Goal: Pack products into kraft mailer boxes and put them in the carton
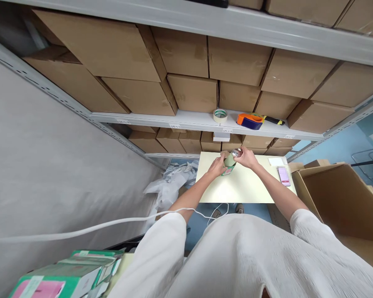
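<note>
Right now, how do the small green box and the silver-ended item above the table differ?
Colour: the green box has a pink patch; the silver-ended item has a shiny metallic end.
Shape: the box has flat sides; the item's end is round.
Hold: the left grip is on the box; the right grip is on the item.
Shared: both are above the pale table.

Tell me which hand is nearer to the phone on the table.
Right. The right hand is at the shiny round object, to the left of the phone; the left hand is farther left, at the small green box.
</note>
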